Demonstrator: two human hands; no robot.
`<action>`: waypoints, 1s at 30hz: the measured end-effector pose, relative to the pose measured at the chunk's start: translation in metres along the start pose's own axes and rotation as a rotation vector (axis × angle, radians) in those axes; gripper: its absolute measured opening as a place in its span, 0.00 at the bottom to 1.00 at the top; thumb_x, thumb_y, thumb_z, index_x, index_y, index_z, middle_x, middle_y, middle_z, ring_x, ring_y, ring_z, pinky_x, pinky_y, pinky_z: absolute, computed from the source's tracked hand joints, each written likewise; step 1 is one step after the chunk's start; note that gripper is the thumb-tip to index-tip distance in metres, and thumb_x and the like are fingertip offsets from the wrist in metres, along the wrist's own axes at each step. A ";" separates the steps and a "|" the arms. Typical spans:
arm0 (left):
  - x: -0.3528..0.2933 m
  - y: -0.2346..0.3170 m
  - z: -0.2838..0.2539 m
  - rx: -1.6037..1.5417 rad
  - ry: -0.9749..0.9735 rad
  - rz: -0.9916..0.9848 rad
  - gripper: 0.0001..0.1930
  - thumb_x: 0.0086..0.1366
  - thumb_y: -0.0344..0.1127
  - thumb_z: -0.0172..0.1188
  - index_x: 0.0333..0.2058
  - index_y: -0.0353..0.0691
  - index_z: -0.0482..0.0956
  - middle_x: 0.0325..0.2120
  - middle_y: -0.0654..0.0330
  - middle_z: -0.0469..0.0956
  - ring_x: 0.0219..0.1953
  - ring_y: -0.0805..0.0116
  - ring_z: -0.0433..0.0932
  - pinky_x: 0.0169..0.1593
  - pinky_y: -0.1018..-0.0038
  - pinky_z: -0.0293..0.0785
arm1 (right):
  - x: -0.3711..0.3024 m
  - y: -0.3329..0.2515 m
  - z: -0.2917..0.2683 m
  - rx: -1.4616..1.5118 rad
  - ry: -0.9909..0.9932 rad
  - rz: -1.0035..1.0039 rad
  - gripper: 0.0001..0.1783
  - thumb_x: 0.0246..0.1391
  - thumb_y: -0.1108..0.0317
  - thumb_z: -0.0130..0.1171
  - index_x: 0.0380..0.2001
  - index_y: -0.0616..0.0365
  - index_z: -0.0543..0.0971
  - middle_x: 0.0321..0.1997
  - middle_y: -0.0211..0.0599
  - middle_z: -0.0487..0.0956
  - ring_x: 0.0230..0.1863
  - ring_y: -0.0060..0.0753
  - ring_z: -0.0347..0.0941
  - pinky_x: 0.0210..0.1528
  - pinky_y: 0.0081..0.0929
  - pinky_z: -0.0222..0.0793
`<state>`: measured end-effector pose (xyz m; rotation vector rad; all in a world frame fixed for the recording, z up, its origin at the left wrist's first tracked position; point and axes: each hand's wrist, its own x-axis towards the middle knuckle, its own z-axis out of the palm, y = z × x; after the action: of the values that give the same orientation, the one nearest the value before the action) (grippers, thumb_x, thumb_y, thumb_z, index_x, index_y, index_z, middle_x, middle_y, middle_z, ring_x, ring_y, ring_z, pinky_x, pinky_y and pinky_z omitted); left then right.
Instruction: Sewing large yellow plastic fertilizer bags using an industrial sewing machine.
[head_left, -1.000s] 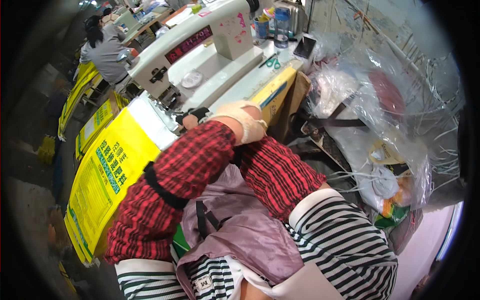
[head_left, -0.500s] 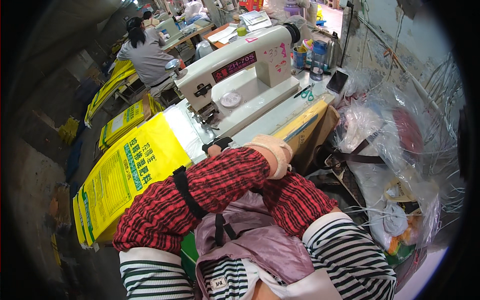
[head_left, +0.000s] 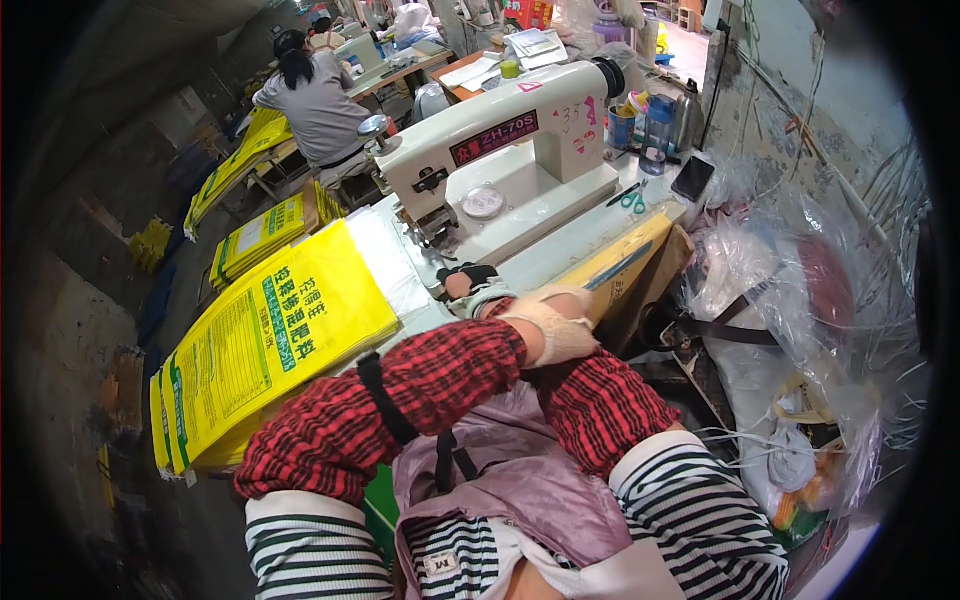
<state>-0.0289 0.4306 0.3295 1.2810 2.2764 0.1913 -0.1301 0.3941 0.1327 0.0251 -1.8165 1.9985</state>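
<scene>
My forearms cross in front of me in red-and-black plaid sleeve covers. My left hand, in a beige fingerless glove, lies across my right forearm, with its fingers bent over the right sleeve cover. Past it, my right hand, in a black-and-grey glove with some bare skin showing, is at the table edge just below the sewing machine; its fingers are too small and partly hidden to read. To its left lies a stack of yellow printed bags, with white ends toward the machine.
Teal scissors, a black phone and a clear bottle sit right of the machine. Clear plastic bags crowd my right side. A co-worker in grey sits far left near another yellow bag stack.
The view has shifted, moving the scene right and slightly down. My right hand has drawn back a little from the bags, and more of its grey cuff shows. My left hand stays over my right forearm.
</scene>
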 end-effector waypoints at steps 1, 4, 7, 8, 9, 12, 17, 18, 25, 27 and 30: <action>0.005 0.009 0.005 -0.069 0.040 -0.002 0.13 0.51 0.38 0.58 0.36 0.42 0.80 0.34 0.50 0.79 0.39 0.52 0.79 0.44 0.67 0.74 | -0.001 0.003 -0.002 -0.022 -0.003 0.004 0.12 0.49 0.63 0.57 0.38 0.51 0.76 0.23 0.28 0.76 0.24 0.26 0.71 0.29 0.25 0.69; 0.014 0.026 0.019 -0.043 0.032 0.043 0.10 0.53 0.38 0.59 0.33 0.43 0.80 0.33 0.51 0.80 0.39 0.52 0.79 0.42 0.66 0.74 | -0.009 0.009 0.002 -0.084 -0.049 0.016 0.11 0.49 0.64 0.57 0.38 0.51 0.76 0.23 0.28 0.76 0.24 0.26 0.71 0.29 0.24 0.69; 0.042 0.016 0.053 0.160 -0.059 -0.120 0.09 0.54 0.39 0.59 0.33 0.45 0.81 0.33 0.52 0.80 0.39 0.53 0.79 0.41 0.66 0.74 | -0.011 0.014 0.001 -0.155 -0.095 0.017 0.11 0.49 0.65 0.57 0.38 0.51 0.76 0.23 0.28 0.76 0.24 0.25 0.71 0.29 0.24 0.68; 0.048 0.014 0.055 0.157 -0.048 -0.123 0.09 0.54 0.39 0.59 0.33 0.45 0.81 0.33 0.52 0.80 0.39 0.53 0.79 0.41 0.66 0.74 | -0.010 0.016 0.001 -0.179 -0.104 0.016 0.11 0.49 0.65 0.57 0.38 0.51 0.76 0.23 0.28 0.76 0.24 0.25 0.71 0.29 0.24 0.68; 0.048 0.013 0.054 0.119 -0.089 -0.077 0.11 0.58 0.40 0.56 0.34 0.43 0.81 0.36 0.51 0.80 0.41 0.54 0.79 0.43 0.66 0.75 | -0.012 0.018 0.003 -0.198 -0.115 0.020 0.11 0.49 0.65 0.57 0.38 0.51 0.76 0.23 0.28 0.76 0.24 0.25 0.71 0.29 0.24 0.68; 0.044 -0.008 0.051 0.091 -0.058 -0.056 0.14 0.61 0.44 0.54 0.36 0.42 0.82 0.38 0.51 0.80 0.43 0.55 0.79 0.44 0.66 0.75 | -0.015 0.025 0.008 -0.254 -0.153 0.027 0.11 0.49 0.66 0.57 0.38 0.51 0.76 0.23 0.27 0.76 0.24 0.24 0.71 0.29 0.23 0.68; 0.034 -0.026 0.040 0.147 0.066 -0.111 0.16 0.56 0.50 0.59 0.35 0.45 0.83 0.37 0.51 0.81 0.39 0.59 0.81 0.41 0.68 0.77 | -0.010 0.037 0.001 -0.360 -0.180 0.035 0.10 0.49 0.67 0.57 0.38 0.51 0.76 0.23 0.27 0.76 0.24 0.24 0.71 0.29 0.23 0.68; 0.028 -0.017 0.031 0.213 0.008 -0.110 0.15 0.56 0.49 0.60 0.35 0.45 0.83 0.37 0.51 0.81 0.38 0.60 0.81 0.40 0.69 0.77 | -0.008 0.039 -0.001 -0.379 -0.179 0.038 0.10 0.49 0.67 0.56 0.38 0.51 0.76 0.23 0.27 0.76 0.24 0.24 0.71 0.29 0.23 0.68; 0.121 -0.126 0.137 -0.672 -0.171 0.001 0.06 0.57 0.37 0.56 0.31 0.45 0.80 0.28 0.59 0.80 0.27 0.61 0.78 0.32 0.64 0.73 | -0.002 0.020 0.022 -0.517 -0.268 -0.010 0.10 0.49 0.69 0.56 0.37 0.51 0.76 0.23 0.27 0.76 0.24 0.23 0.70 0.29 0.22 0.67; 0.117 -0.071 0.123 -0.333 -0.060 0.142 0.03 0.50 0.34 0.59 0.24 0.48 0.81 0.21 0.60 0.78 0.20 0.62 0.76 0.25 0.62 0.71 | 0.012 0.035 -0.012 -0.586 -0.206 0.033 0.10 0.49 0.69 0.56 0.37 0.51 0.76 0.23 0.26 0.76 0.25 0.22 0.70 0.29 0.22 0.67; 0.106 -0.039 0.112 -0.555 -0.173 -0.132 0.04 0.51 0.36 0.58 0.25 0.45 0.79 0.21 0.57 0.77 0.23 0.58 0.77 0.30 0.63 0.72 | 0.020 0.029 -0.009 -0.654 -0.237 0.013 0.10 0.49 0.70 0.56 0.37 0.51 0.76 0.23 0.26 0.76 0.25 0.22 0.70 0.29 0.21 0.67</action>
<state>-0.0467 0.4835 0.1801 0.8209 1.9569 0.5928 -0.1557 0.4078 0.1101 0.0528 -2.5420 1.3635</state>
